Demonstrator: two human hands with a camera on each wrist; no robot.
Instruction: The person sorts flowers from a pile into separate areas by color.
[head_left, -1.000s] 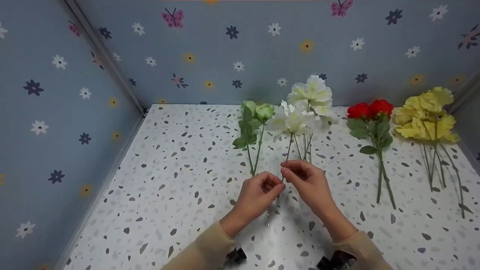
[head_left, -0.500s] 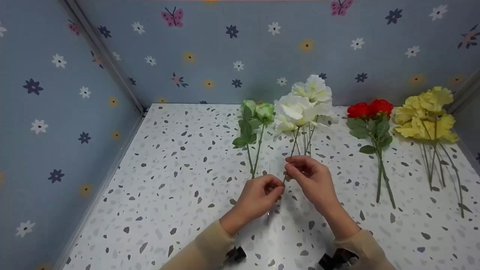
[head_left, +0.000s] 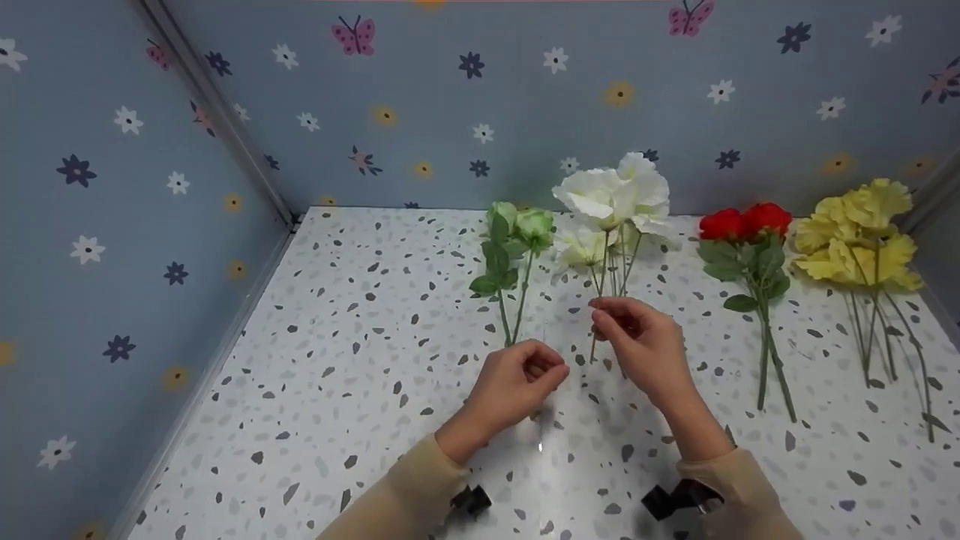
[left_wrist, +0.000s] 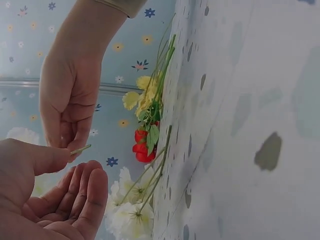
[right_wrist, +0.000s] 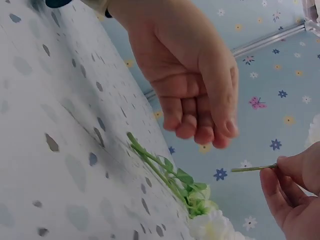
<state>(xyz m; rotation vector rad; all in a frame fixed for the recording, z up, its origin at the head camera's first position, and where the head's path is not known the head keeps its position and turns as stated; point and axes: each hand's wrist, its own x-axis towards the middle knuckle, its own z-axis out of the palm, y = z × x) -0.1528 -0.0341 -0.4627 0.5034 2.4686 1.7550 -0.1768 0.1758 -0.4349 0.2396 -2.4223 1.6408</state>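
Observation:
My right hand pinches the stem of a white artificial flower between thumb and fingertips, with the bloom tilted away towards the back wall. In the right wrist view a short end of that stem sticks out past the fingers. Other white flowers lie under and behind the held bloom. Left of the stem, my left hand hovers over the table with loosely bent fingers and nothing in them. Beyond the left hand lie light green roses with leafy stems, whose lower ends it partly hides.
Red roses lie to the right on the speckled white table. Yellow flowers with thin stems lie at the far right. Patterned blue walls enclose the table at the back and on both sides.
The left hand has let go of the stem's lower end. My right hand has moved up and to the right with the white flower, and its bloom now overlaps the other white ones.

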